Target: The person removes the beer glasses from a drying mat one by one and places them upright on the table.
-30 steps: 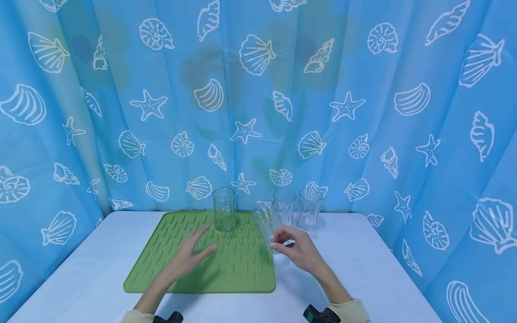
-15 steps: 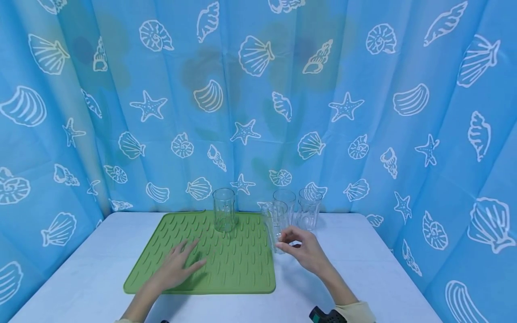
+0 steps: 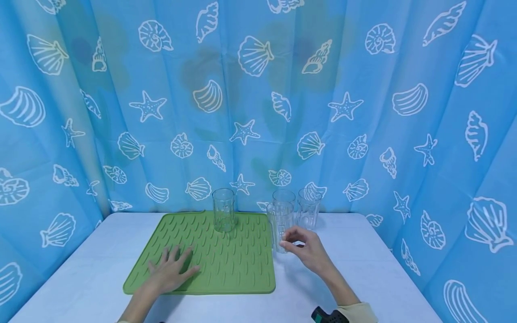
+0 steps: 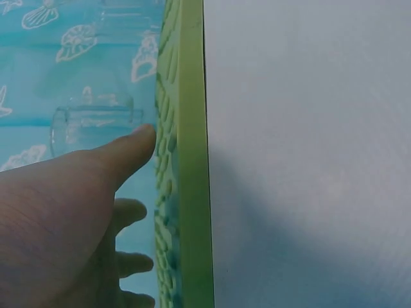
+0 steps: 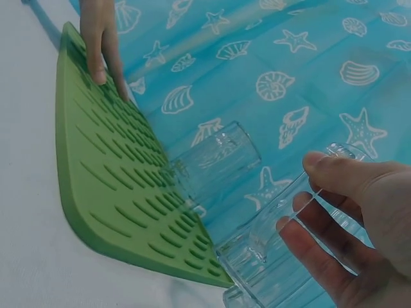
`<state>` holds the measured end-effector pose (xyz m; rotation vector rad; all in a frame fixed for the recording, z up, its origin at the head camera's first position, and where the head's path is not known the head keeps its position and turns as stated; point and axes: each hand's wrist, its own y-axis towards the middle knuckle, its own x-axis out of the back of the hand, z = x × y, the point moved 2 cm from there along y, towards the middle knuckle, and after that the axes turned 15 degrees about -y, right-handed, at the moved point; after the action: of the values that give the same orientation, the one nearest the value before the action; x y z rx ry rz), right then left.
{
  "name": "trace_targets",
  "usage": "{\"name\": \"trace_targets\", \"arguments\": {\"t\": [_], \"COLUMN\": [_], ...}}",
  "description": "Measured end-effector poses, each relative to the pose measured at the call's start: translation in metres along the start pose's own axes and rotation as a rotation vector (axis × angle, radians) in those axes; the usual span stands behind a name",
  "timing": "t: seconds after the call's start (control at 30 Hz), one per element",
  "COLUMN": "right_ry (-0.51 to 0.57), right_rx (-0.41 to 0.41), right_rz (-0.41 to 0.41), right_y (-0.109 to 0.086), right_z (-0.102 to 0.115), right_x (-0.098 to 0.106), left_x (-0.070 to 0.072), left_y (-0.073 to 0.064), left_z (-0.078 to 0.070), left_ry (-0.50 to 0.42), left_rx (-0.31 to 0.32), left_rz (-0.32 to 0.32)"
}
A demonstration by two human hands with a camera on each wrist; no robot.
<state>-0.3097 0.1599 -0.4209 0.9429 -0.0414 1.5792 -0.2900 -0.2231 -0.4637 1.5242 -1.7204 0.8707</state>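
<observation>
left hand (image 3: pixel 166 274) has slid back toward the front left of the green mat (image 3: pixel 234 269) since a second ago, while the glass (image 3: pixel 277 220) in the right hand (image 3: pixel 307 251) has gone from leaning left to upright. nearest is a black device (image 3: pixel 329 316) at the right wrist, against a pale sleeve (image 3: pixel 359 311). past it, the left hand's fingers are spread over the mat, holding nothing; whether they touch it i can't tell. the right hand grips the glass between thumb and fingers, just beside the mat's right edge; i can't tell if its base rests on the worktop (image 3: pixel 351 264). a second glass (image 3: pixel 224 215) stands upright near the mat's back edge. two more glasses stand close together near the worktop's back edge, right of the mat, one partly behind the gripped glass. farthest is a blue curtain (image 3: pixel 246 107) with white shells and starfish.
</observation>
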Motion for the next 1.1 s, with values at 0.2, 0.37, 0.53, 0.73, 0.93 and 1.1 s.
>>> {"name": "trace_targets", "arguments": {"t": [0.2,0.37,0.53,0.73,0.93,1.1], "right_ry": [-0.014,-0.017,0.006,0.029,0.032,0.045], "right_rx": [-0.015,-0.059,-0.075,-0.086,-0.066,-0.042], "right_rz": [0.010,0.043,0.046,0.044,0.051,0.073], "right_y": [0.001,0.001,0.001,0.001,0.000,-0.003], "right_z": [-0.006,-0.002,-0.012,-0.018,-0.022,-0.023], "right_x": [0.000,0.001,0.000,-0.001,-0.001,-0.001], "left_x": [0.003,0.003,0.002,0.002,0.000,-0.001], "left_y": [0.000,0.001,0.000,0.000,0.001,0.002], "left_z": [0.003,0.007,0.007,0.007,0.008,0.009], "left_ry": [0.000,-0.003,-0.007,-0.012,-0.008,-0.021], "left_rx": [0.040,0.058,0.065,0.067,0.068,0.078], "left_rz": [0.034,0.055,0.072,0.087,0.093,0.110]}}
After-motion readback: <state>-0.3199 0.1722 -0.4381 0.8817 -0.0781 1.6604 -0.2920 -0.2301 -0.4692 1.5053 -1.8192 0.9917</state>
